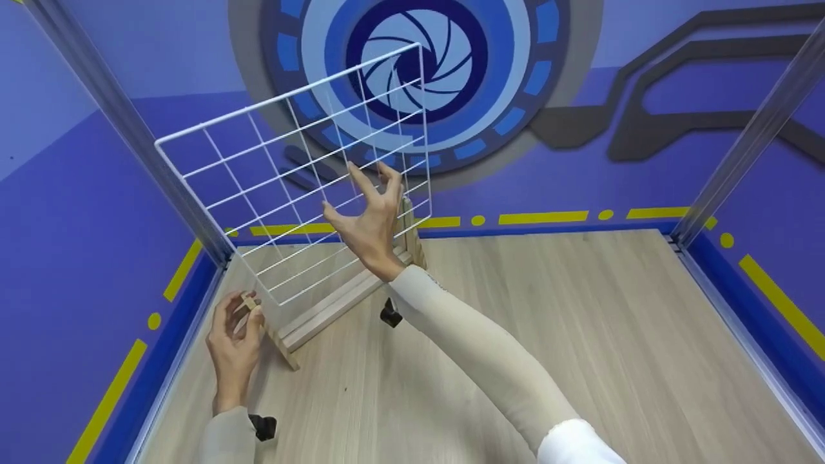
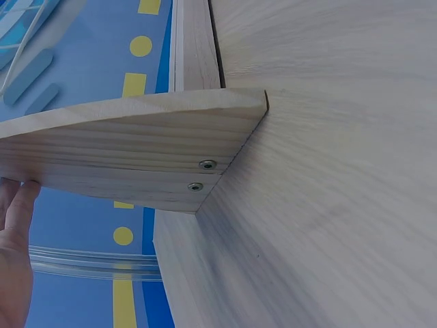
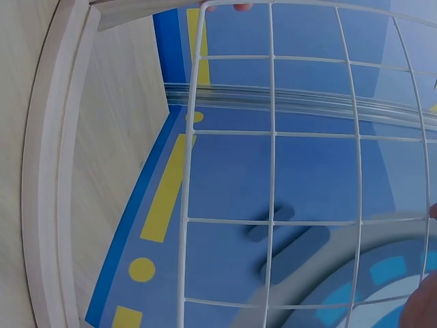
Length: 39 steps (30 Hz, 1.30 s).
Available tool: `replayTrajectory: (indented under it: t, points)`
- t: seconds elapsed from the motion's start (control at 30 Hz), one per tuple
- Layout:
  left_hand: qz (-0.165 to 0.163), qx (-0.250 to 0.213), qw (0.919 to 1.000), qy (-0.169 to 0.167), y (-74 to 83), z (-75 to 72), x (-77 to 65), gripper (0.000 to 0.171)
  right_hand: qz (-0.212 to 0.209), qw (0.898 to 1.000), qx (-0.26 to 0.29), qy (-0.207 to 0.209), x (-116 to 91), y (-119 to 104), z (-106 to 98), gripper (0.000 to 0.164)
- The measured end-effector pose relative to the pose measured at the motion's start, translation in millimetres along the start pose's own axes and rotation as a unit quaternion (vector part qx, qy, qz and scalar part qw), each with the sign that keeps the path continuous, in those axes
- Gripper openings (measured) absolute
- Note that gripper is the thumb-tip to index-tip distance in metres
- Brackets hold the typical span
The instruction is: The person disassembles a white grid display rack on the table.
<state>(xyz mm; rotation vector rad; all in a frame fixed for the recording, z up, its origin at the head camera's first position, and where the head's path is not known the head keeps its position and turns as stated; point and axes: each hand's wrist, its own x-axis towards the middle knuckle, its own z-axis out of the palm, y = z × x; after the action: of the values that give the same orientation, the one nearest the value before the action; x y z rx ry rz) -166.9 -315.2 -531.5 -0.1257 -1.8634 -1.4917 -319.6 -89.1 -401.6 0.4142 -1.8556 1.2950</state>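
apparently, the wooden stand on the tabletop is the part already put together: its base bars run between a near end piece and a far end piece, and two metal bolt heads sit low in the near one. the white wire grid panel looks less settled. it tilts above the stand, its lower edge apart from the base bars and one lower corner just beside the top of the near end piece. you can't make out any fastener joining panel to stand, so that link seems not yet made; whether a wire rests on either end piece is unclear. your left hand pinches the top of the near end piece between thumb and fingers. your right hand, above the stand's far half, spreads thumb and fingers at the wires; whether they grip, you can't tell.
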Motion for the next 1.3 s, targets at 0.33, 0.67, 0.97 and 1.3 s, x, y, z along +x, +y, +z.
replayTrajectory:
  t: [0.33, 0.67, 0.97, 1.3]
  points:
    - [-0.001, -0.018, 0.9998, 0.004, -3.2, 0.4, -0.6, 0.044, 0.012, 1.0, -0.005, 0.01, -3.5, 13.0, -20.1, 0.068]
    - [-0.002, 0.001, 1.0, -0.006, -0.9, 4.1, -2.4, 0.045, 0.01, 0.999, -0.03, 0.021, -10.1, 27.9, -44.3, 0.068]
    - [-0.002, 0.012, 0.9999, 0.001, 4.9, -3.2, -0.6, 0.044, -0.004, 0.999, -0.02, 0.031, -13.0, 30.9, -61.2, 0.068]
    - [0.001, 0.018, 0.9998, -0.001, 4.2, -0.5, -1.4, 0.044, 0.002, 0.999, -0.02, 0.036, -17.1, 38.4, -81.5, 0.069]
